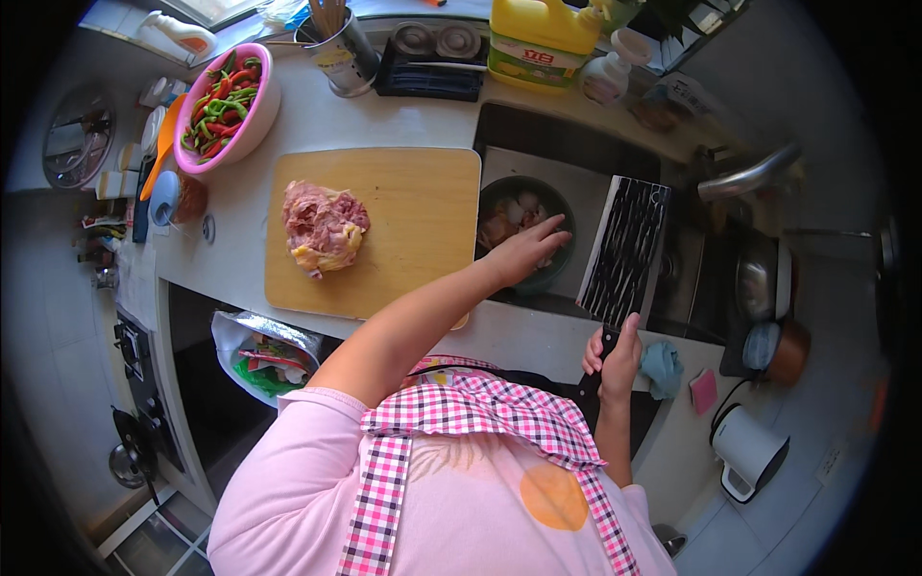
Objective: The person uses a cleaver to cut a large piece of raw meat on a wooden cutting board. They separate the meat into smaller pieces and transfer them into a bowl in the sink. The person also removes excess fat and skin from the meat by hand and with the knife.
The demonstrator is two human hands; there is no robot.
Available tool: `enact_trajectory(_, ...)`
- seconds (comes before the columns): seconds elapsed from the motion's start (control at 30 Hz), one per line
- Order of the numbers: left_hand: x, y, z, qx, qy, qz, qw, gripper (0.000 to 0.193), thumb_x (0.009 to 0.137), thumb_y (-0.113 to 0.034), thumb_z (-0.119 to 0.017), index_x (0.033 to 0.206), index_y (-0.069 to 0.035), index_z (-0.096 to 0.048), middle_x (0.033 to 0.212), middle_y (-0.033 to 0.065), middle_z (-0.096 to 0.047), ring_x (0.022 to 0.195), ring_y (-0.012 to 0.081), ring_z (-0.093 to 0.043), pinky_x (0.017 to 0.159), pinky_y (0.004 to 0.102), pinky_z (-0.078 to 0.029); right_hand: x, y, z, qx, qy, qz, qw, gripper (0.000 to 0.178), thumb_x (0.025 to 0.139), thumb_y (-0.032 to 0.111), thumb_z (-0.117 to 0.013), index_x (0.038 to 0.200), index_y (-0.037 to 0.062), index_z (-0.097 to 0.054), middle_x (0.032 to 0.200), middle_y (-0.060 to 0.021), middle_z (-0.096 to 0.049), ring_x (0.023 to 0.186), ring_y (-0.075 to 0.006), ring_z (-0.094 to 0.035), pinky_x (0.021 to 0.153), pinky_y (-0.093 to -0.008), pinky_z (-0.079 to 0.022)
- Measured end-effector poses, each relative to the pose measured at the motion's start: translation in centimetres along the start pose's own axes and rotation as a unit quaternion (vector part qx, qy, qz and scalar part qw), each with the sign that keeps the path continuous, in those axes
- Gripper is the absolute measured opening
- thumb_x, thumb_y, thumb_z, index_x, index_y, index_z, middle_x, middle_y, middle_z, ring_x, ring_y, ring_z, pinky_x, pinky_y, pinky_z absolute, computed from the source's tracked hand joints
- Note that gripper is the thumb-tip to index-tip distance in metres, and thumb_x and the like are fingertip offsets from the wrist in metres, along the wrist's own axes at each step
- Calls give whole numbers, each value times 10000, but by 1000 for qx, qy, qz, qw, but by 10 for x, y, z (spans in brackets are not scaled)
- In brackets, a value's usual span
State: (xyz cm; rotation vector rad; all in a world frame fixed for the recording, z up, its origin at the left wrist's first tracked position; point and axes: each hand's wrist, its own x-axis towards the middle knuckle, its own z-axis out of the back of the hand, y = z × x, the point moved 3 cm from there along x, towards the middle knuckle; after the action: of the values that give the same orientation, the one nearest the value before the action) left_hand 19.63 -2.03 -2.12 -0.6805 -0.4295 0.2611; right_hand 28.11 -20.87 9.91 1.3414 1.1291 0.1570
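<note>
My right hand point(615, 357) is wrapped round the black handle of a cleaver point(624, 252), its broad dark-patterned blade pointing up over the sink's front part. My left hand point(530, 252) reaches over a dark bowl point(560, 272) in the sink, fingers stretched out. Pale and brownish pieces point(497, 227) that look like meat lie in that bowl; whether my fingertips touch them I cannot tell. To the left, a lump of raw pink meat with yellow fat point(325, 228) rests on a wooden cutting board point(423, 226).
The sink point(538, 125) has a metal faucet point(749, 175) on its right. A pink basin point(261, 115) of red and green peppers stands back left, a yellow jug point(543, 43) behind the sink. A lined bag point(235, 355) hangs below the counter; a kettle point(749, 451) stands at right.
</note>
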Motion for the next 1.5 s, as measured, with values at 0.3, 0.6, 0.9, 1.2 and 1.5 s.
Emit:
enact_trajectory(0.3, -23, -12, 68, 196, 57, 198, 959, 488, 642, -131, -718, 1091, -86, -532, 1043, 162, -498, 944, 353, -555, 740, 442, -484, 2, -8, 12, 17, -24, -1, 1000, 636, 990, 525, -259, 579, 60, -393, 461, -18, -378, 345, -106, -361, 351, -242, -321)
enact_trajectory(0.6, -25, 34, 84, 194, 21, 282, 939, 372, 746, -157, -652, 1017, -42, -425, 959, 227, -528, 807, 435, -575, 676, 498, -489, 2, -4, 9, 12, -19, 24, 999, 651, 985, 542, -256, 576, 60, -409, 460, -14, -384, 344, -89, -359, 349, -228, -324)
enact_trajectory(0.9, 9, 17, 88, 67, 106, 205, 971, 144, 781, -104, -634, 887, -31, -568, 842, 185, -593, 830, 396, -591, 700, 454, -491, 3, -15, 29, 31, -18, 24, 999, 601, 994, 507, -276, 611, 61, -398, 474, -12, -397, 357, -87, -382, 361, -235, -345)
enact_trajectory(1.2, -10, 36, 1, 252, 246, 74, 933, 269, 783, -198, -593, 1044, -155, -643, 1091, 89, -545, 1080, 273, -496, 910, 490, -374, 6, -11, 29, 6, -22, 27, 999, 584, 1002, 484, -276, 631, 52, -405, 473, -21, -399, 351, -94, -382, 355, -235, -342)
enact_trajectory(1.5, -29, 15, -1, 268, 273, 86, 920, 379, 744, -67, -562, 1111, -134, -625, 1216, 99, -525, 1182, 297, -441, 1017, 527, -318, 17, -12, 21, 2, 28, 28, 999, 469, 1012, 427, -310, 725, 62, -381, 533, -19, -428, 390, -88, -405, 379, -237, -356)
